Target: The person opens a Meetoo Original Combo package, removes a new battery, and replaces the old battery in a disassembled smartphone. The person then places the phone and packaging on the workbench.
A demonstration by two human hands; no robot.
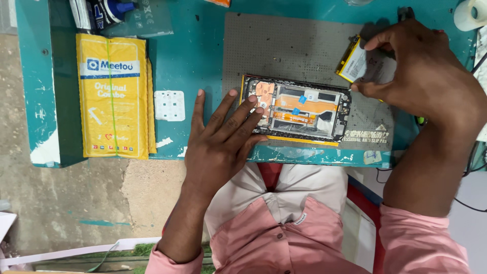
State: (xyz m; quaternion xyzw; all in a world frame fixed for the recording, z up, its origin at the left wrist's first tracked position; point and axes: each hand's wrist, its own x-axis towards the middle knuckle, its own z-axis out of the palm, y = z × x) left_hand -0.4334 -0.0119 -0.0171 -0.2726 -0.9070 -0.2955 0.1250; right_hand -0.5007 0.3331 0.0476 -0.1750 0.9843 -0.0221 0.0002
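Observation:
An opened phone (304, 109) with its back removed lies on a grey anti-slip mat (284, 48), showing its inner frame, orange flex cables and a yellow edge. My left hand (223, 139) rests flat on the bench, fingertips pressing the phone's left end. My right hand (423, 76) is above the phone's right end, holding a flat white and yellow battery (355, 63) between thumb and fingers, lifted just off the mat.
A yellow padded package (112, 96) bound with a rubber band lies at the left of the teal bench (187, 56). A small white plastic piece (169, 105) sits beside it. A tape roll (471, 14) is at the top right corner. The bench edge runs just below the phone.

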